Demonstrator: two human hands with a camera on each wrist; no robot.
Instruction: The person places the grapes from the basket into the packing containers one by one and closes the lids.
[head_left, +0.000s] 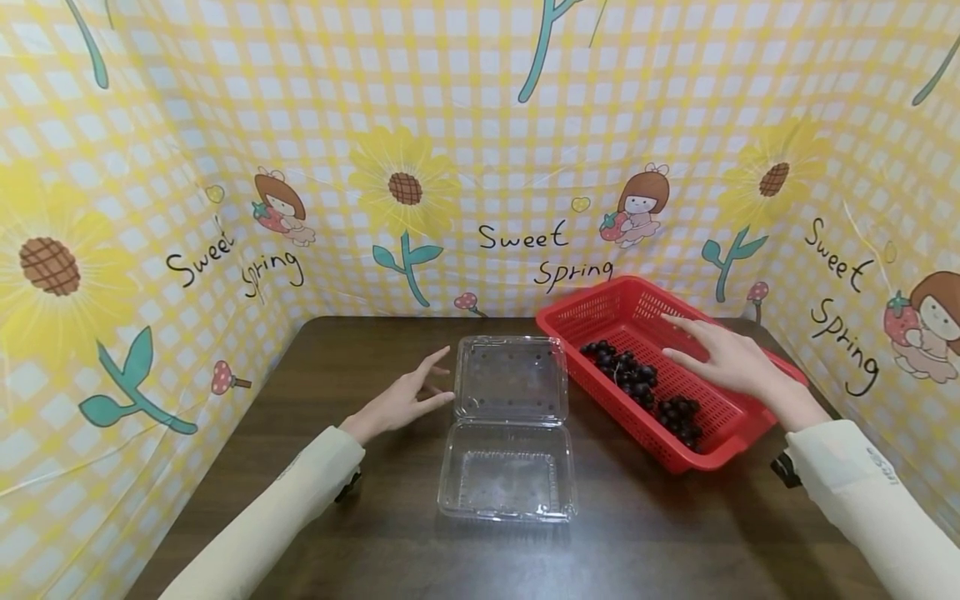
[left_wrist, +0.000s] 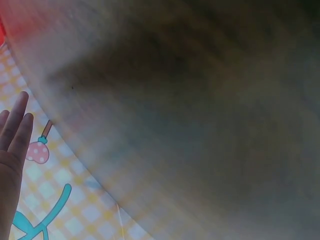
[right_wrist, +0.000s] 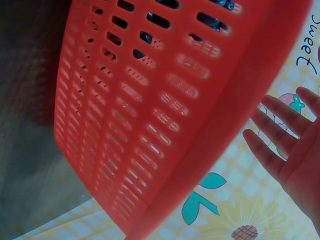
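A clear plastic clamshell box (head_left: 508, 467) lies unfolded on the table, its lid (head_left: 512, 379) laid back behind the base. Beside the lid's left edge is my left hand (head_left: 405, 400), fingers extended; whether the fingertips touch the plastic I cannot tell. To the right stands a red slotted basket (head_left: 600, 400) with bunches of dark grapes (head_left: 637, 379) along its left side. Over the basket hovers my right hand (head_left: 720, 358), fingers spread and holding nothing. In the right wrist view the basket wall (right_wrist: 135, 115) fills the middle, with the right hand (right_wrist: 295, 140) beyond its rim.
The dark wooden table (head_left: 360, 533) runs back to a yellow checked cloth (head_left: 480, 167) that hangs at the back and both sides. The basket's back corner stands close to the cloth.
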